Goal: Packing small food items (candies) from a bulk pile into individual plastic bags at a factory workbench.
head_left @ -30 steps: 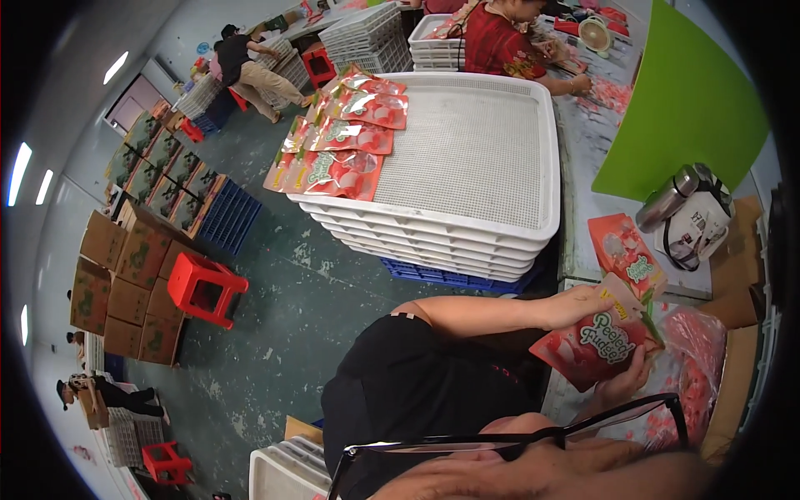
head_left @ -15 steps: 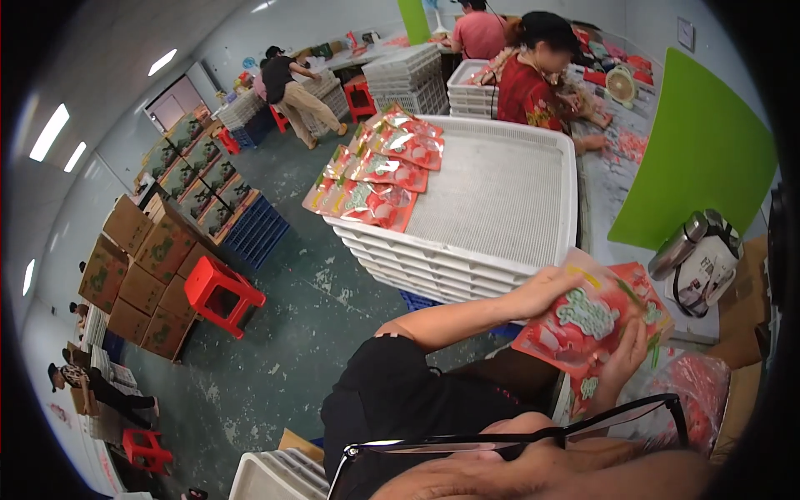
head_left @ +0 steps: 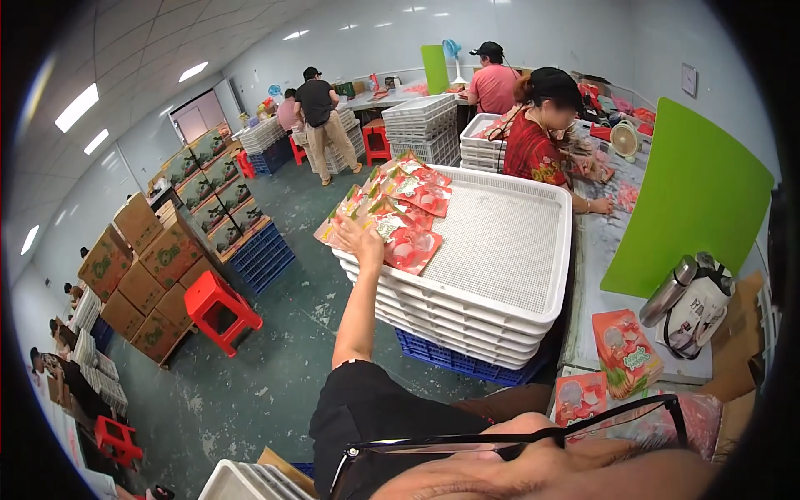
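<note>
My left hand (head_left: pixel 361 243) reaches out over the near left corner of the top white tray (head_left: pixel 508 250). Its fingers are spread and rest on the red and green printed packets (head_left: pixel 404 237) lying there in overlapping rows. My right hand is not visible. At the right, a stack of similar pouches (head_left: pixel 625 354) lies on the worktable, with another red pouch (head_left: pixel 581 398) beside it, nearer to me and partly hidden by the glasses frame.
White trays stand stacked on a blue pallet (head_left: pixel 467 360). A red stool (head_left: pixel 221 310) and brown cartons (head_left: pixel 171 254) are at left. A green divider (head_left: pixel 687 200), a steel flask (head_left: pixel 669 292) and a white bag (head_left: pixel 698 308) stand at right. A co-worker in red (head_left: pixel 537 154) works beyond the tray.
My left hand has swung from the right side to the packets on the tray. My right hand has left the view. The pouches both hands held are no longer in the air at right.
</note>
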A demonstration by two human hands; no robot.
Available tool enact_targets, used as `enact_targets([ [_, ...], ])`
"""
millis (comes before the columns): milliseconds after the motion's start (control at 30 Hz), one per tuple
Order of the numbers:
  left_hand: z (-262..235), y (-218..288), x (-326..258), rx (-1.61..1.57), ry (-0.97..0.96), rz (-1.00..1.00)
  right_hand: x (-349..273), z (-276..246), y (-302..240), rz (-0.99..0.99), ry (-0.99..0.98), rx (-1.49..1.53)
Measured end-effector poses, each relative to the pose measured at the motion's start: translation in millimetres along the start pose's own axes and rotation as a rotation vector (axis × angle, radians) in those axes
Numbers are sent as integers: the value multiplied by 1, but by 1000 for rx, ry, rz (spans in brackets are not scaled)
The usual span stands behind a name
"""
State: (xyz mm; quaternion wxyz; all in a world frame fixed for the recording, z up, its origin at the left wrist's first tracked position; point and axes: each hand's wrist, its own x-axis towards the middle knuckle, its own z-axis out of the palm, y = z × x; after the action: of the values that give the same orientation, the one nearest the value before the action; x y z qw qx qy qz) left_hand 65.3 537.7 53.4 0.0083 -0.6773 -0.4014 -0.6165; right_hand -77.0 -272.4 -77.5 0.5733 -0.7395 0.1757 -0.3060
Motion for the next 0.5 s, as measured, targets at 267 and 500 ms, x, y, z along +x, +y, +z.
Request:
enact_targets([
  [267, 1, 44, -43, 227, -1010, 549, 31, -22, 54, 182, -47, 53],
  [500, 22, 30, -39, 211, -871, 596, 12, -76, 117, 309, -78, -54],
])
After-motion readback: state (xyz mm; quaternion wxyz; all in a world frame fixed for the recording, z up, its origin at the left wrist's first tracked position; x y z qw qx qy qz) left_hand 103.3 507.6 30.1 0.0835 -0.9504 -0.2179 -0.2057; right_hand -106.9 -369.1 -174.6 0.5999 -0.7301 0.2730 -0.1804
